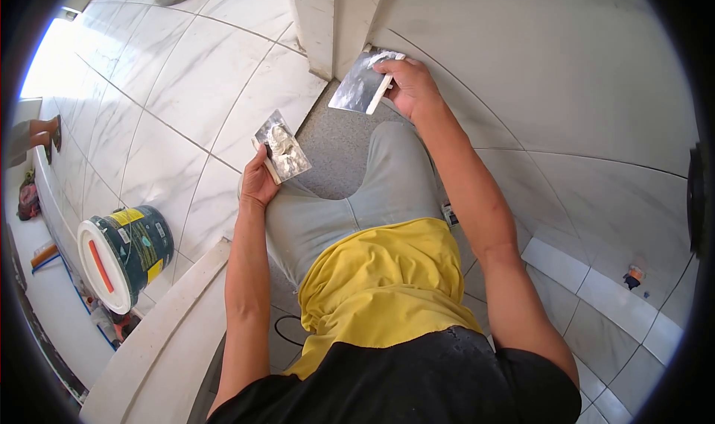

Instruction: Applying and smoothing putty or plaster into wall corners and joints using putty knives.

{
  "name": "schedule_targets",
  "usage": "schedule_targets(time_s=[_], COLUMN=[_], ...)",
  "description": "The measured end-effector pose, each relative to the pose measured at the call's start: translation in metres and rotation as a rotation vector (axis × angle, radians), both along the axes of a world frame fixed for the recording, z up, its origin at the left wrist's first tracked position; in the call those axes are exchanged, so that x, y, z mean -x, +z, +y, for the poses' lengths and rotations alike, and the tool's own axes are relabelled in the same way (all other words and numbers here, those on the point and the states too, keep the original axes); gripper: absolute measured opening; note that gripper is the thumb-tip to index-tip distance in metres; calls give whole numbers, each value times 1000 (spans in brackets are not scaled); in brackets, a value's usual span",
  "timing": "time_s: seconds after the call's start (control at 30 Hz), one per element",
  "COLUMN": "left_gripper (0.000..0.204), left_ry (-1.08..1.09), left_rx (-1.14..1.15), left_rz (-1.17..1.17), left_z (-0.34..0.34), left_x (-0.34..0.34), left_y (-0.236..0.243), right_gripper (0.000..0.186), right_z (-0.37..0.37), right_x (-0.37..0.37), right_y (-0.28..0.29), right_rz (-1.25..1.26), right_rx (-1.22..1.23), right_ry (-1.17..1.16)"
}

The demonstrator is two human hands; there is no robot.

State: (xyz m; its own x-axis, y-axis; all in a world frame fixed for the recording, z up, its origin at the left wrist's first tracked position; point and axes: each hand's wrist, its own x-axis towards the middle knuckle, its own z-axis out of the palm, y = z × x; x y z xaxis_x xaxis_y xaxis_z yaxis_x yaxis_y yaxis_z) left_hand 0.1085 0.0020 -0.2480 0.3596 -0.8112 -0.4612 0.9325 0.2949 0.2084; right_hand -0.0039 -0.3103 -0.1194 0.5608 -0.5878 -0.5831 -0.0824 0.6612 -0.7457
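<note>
My left hand (258, 182) grips a flat metal putty knife (298, 165) by its pale edge, just above my left knee. A lump of white putty (281, 142) lies on that blade. Farther forward, my right hand (411, 85) is closed on the pale handle strip of a wider, shiny putty knife (356, 87). White smears mark its blade, mostly along the far edge. This second knife is held near the foot of the white door frame (346, 33); I cannot tell whether it touches the frame or the wall.
A dark green bucket (145, 238) with a white lid stands on the left. Marbled white tiles (175, 89) stretch ahead of a grey threshold strip (328, 144). Large tiles cover the right wall (536, 74). Another person's feet (48, 132) show at far left. A white door panel (160, 342) is beside my left arm.
</note>
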Motion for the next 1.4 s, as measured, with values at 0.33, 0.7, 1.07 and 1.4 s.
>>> schedule_targets(time_s=[0.33, 0.7, 1.07, 1.4], left_gripper=[42, 44, 43, 44], left_ry=[3, -18, -4, -24], left_rx=[4, -16, 14, 36], left_rz=[12, -38, -30, -52], left_z=[5, 0, 6, 4], left_x=[-3, 1, -1, -1], left_y=[-3, 0, -2, -5], right_gripper=[29, 26, 26, 25], right_z=[11, 1, 5, 1], right_x=[21, -4, -3, -1], right_y=[30, -31, 52, 104], right_rz=[-58, 84, -66, -136], right_rx=[1, -97, 47, 139], right_ry=[-11, -4, 4, 35])
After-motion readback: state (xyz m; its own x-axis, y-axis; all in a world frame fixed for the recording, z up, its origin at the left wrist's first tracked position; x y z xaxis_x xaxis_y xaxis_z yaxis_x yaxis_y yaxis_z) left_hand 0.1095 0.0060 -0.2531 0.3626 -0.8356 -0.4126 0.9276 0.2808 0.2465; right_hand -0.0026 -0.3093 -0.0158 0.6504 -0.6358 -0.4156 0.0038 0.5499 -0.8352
